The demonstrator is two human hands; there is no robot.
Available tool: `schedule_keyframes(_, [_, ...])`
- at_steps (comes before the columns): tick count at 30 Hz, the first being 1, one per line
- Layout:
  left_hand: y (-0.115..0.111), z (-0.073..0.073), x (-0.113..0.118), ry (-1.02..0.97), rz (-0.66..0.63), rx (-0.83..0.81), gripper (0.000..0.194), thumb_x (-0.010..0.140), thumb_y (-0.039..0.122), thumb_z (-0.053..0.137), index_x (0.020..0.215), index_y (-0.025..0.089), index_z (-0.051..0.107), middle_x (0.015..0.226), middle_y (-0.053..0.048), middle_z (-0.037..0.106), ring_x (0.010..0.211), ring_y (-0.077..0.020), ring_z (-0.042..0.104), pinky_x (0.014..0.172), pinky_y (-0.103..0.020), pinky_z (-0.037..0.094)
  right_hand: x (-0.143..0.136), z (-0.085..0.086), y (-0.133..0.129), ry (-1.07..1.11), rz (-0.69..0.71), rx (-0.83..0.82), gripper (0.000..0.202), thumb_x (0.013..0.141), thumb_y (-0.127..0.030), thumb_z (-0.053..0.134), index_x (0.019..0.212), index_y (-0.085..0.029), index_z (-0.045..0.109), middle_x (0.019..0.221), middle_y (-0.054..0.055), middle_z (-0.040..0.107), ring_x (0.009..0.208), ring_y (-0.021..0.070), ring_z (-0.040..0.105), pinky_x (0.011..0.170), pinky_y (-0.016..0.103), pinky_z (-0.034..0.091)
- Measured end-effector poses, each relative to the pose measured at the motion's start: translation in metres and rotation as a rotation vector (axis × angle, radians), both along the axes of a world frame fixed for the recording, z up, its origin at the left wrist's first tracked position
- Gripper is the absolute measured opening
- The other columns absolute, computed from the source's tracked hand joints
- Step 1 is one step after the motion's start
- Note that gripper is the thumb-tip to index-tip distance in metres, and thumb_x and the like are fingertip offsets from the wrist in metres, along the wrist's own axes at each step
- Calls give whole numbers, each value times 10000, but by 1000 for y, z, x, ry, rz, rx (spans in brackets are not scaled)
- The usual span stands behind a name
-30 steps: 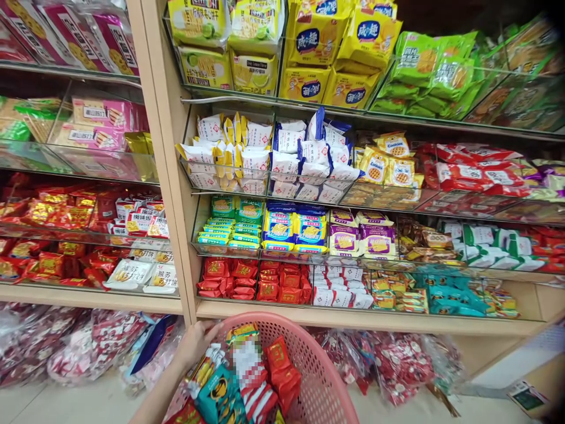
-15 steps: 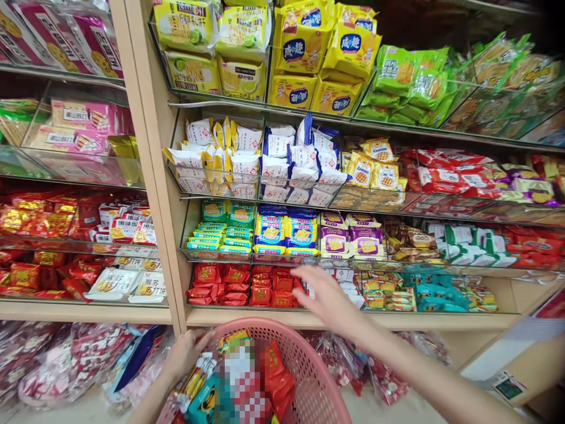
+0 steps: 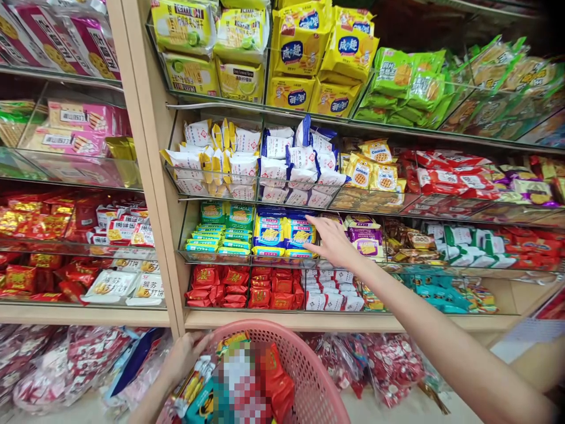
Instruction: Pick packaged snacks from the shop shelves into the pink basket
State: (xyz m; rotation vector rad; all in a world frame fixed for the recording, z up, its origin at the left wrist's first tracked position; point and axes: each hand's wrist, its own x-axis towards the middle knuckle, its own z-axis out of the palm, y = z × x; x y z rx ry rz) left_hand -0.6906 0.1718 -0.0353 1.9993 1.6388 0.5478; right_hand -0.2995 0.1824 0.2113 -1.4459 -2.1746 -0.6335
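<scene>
My left hand (image 3: 188,353) is closed on the rim of a pink perforated plastic basket (image 3: 324,368). Inside the basket lie a red snack packet (image 3: 277,377), a teal packet (image 3: 200,406) and others, partly blurred by pixelation. My right hand (image 3: 335,241) reaches into the shelf, thumb and fingers apart, holding nothing. Its fingertips are at the right edge of the blue-and-yellow biscuit packets (image 3: 300,234); whether they touch, I cannot tell. The hand partly covers the purple-and-white biscuit packets (image 3: 365,240).
Clear dividers separate the shelf compartments. Below my right hand are red packets (image 3: 282,285) and white-and-red packets (image 3: 335,290). A wooden upright (image 3: 148,147) stands left of these shelves. Bagged goods (image 3: 392,365) lie under the bottom board (image 3: 353,321).
My right hand has moved up and slightly right, from the bottom row to the blue-and-yellow packets, uncovering the white-and-red ones. My left hand and the basket have barely moved.
</scene>
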Motion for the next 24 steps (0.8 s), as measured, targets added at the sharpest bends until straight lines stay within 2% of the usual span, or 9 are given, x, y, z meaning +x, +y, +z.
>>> schedule_keyframes(4, [1, 0, 0, 7, 4, -13, 488, 812, 608, 312, 597, 201, 470, 532, 37, 411, 557, -126, 428, 561, -212, 323, 4, -3, 2, -5, -18, 0, 648, 860, -467, 491, 1392, -136, 323, 1298, 166, 511, 1189, 304, 425, 981, 455, 317])
schedule_keyframes(9, [2, -1, -1, 2, -11, -15, 477, 817, 588, 317, 625, 195, 507, 554, 27, 471, 575, -129, 467, 573, -205, 338, 8, -4, 5, -19, -9, 24, 585, 870, -479, 469, 1349, -153, 384, 1246, 157, 542, 1156, 304, 449, 960, 450, 322])
schedule_keyframes(20, [1, -1, -1, -7, 3, -17, 506, 804, 628, 322, 606, 198, 501, 540, 27, 497, 571, -132, 483, 567, -205, 342, 8, -2, 7, -38, -12, 39, 496, 863, -445, 494, 1278, -174, 466, 1194, 138, 555, 1117, 296, 457, 925, 436, 334])
schedule_keyframes(24, [0, 0, 0, 1, 6, -10, 482, 812, 606, 313, 586, 202, 448, 526, 36, 449, 554, -121, 448, 559, -207, 324, 10, 0, 8, 0, -40, 86, 379, 896, -338, 432, 1220, -165, 522, 1159, 125, 566, 1077, 276, 465, 872, 404, 353])
